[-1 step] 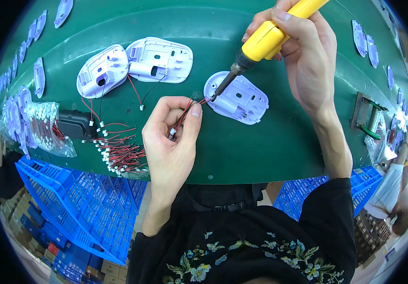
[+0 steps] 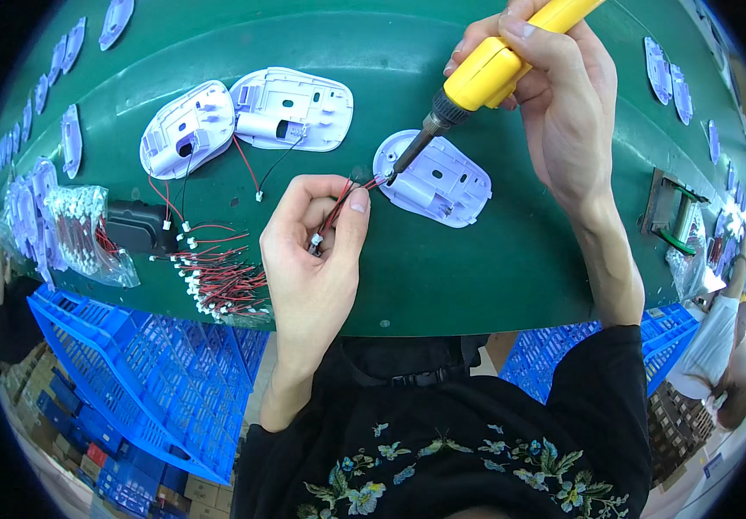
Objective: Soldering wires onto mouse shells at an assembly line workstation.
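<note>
My right hand [image 2: 567, 112] is closed around the yellow handle of a soldering iron [image 2: 487, 73]. The iron slants down to the left, its dark tip at the left end of a white plastic shell [image 2: 452, 177] lying on the table. Between thumb and fingers, my left hand [image 2: 311, 259] pinches a thin red and black wire lead [image 2: 336, 211] with a small white connector near the palm. The lead's far ends reach the shell at the iron's tip; whether they touch the metal there is too small to tell.
Two shells, a left one [image 2: 184, 143] and a right one [image 2: 321, 112], have wires attached. Left of my left hand lie a pile of wire leads [image 2: 224, 281], a bag of leads [image 2: 88, 238] and a black case [image 2: 141, 227]. A green-handled stand [image 2: 671, 208] is at right; blue crates [image 2: 144, 372] are below.
</note>
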Available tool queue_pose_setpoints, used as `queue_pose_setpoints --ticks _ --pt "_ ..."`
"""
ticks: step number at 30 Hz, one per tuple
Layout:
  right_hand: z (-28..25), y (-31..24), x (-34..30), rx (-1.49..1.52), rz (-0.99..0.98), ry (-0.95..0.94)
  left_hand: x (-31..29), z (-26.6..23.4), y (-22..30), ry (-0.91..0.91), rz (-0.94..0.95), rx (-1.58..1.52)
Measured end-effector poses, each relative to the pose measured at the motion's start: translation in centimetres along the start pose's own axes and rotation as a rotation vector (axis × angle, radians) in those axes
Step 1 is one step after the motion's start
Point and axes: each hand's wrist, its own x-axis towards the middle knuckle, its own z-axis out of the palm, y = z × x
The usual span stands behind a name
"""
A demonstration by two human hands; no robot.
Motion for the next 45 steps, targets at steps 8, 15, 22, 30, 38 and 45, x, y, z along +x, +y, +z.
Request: queue_pose_setpoints --ticks 8,15,22,30,38,45 --pt "-0.06 -0.01 0.04 0.053 0.001 -0.025 0.08 -0.15 0.02 -0.007 -0.003 0.082" --pt "-0.02 0.11 -0.04 0.068 0.005 -0.018 -0.01 -0.29 0.01 -0.008 0.001 0.077" --pt "-0.15 0.09 -0.01 0.066 0.014 -0.019 0.13 0.11 -0.15 0.023 0.005 0.037" --pt "-0.24 -0.19 0.04 0.023 -0.031 -0.036 0.02 0.07 0.18 0.009 -0.024 0.048" --pt "-0.14 0.28 0.03 -0.063 -0.018 -0.002 0.05 0.06 0.02 0.005 -0.035 0.036" --pt "-0.16 0.2 0.03 -0.072 -0.022 -0.005 0.06 0.09 -0.04 -0.003 -0.026 0.036"
